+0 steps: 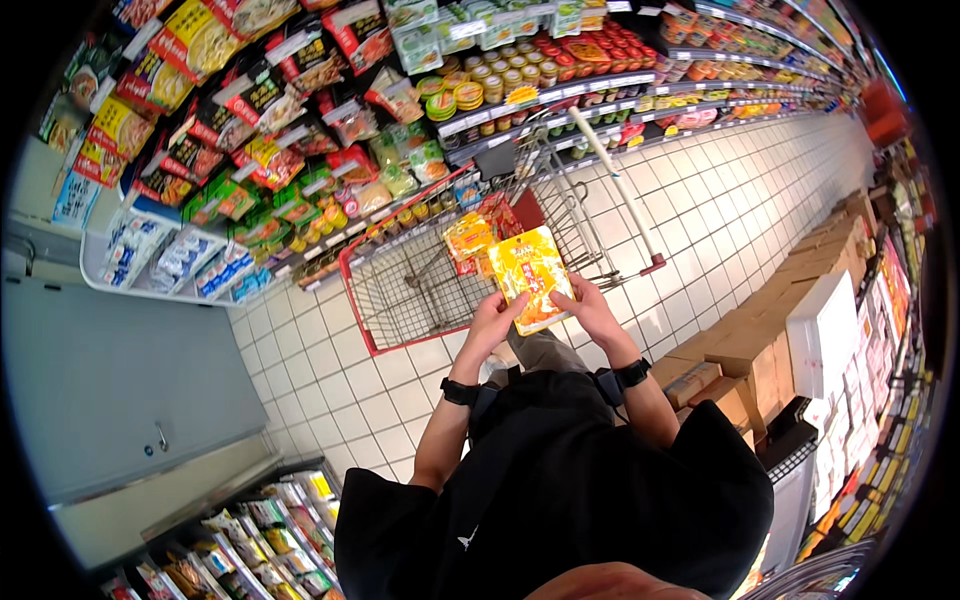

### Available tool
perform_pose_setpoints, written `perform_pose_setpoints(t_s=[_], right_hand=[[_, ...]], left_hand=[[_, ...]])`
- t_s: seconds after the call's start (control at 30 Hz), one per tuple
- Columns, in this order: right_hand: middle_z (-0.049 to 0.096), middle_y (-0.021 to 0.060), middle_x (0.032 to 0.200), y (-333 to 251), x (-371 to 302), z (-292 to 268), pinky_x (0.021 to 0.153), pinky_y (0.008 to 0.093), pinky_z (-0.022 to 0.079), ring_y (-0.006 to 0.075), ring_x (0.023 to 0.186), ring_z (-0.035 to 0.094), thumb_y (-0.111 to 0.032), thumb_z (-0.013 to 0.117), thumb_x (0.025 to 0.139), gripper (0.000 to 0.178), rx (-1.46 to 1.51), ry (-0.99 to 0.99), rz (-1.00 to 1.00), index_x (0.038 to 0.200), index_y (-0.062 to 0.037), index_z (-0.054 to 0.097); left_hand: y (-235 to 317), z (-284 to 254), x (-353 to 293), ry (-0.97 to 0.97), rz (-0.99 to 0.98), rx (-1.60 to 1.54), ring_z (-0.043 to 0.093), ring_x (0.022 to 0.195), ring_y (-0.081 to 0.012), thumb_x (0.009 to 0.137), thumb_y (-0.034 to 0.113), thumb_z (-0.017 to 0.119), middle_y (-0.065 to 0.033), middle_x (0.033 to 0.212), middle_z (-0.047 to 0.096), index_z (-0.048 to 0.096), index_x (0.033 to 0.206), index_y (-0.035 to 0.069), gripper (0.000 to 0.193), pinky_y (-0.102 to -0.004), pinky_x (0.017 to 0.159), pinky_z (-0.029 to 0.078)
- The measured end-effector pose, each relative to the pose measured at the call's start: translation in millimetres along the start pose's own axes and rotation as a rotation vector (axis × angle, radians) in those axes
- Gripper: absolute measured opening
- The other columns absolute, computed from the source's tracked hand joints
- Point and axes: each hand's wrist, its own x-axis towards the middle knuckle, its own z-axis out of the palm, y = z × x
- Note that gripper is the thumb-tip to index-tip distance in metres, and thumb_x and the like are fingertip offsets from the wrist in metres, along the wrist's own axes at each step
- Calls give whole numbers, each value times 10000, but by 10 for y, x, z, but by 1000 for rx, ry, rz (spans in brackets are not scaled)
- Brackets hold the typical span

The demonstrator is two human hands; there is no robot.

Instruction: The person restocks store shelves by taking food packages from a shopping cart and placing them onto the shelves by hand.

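Note:
I hold a flat yellow-orange food pouch in both hands over the near end of a red-rimmed wire shopping cart. My left hand grips the pouch's lower left edge. My right hand grips its lower right edge. Another yellow packet lies inside the cart just behind the pouch. Both wrists carry black bands.
Shelves full of packets, jars and cans run along the left and far side. Cardboard boxes are stacked along the right of the white tiled aisle. A grey cabinet and a display of packets stand at lower left.

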Motion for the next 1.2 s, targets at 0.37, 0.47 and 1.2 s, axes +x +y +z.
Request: perform_pose_setpoints(t_s=[0.37, 0.47, 1.2], right_hand=[[665, 86, 1102, -274, -570, -548, 883, 265, 508, 122, 991, 639, -41, 592, 955, 303, 74, 191, -134, 1237, 37, 514], [660, 97, 1130, -348, -600, -821, 897, 270, 502, 126, 1007, 631, -38, 589, 957, 332, 119, 209, -171, 1264, 49, 498], [639, 45, 1024, -843, -759, -4076, 812, 248, 486, 78, 913, 583, -61, 599, 957, 240, 89, 213, -163, 1170, 19, 524]], left_hand=[[558, 878, 204, -249, 201, 86, 636, 957, -97, 962, 203, 635, -58, 1084, 703, 657, 1137, -26, 289, -270, 833, 504], [600, 1185, 350, -232, 246, 182, 642, 916, -95, 951, 212, 649, -58, 1047, 714, 663, 1121, -28, 294, -269, 808, 508], [986, 4259, 1898, -241, 319, 110, 631, 829, -68, 965, 208, 637, -59, 947, 724, 670, 1060, -54, 281, -250, 712, 515]])
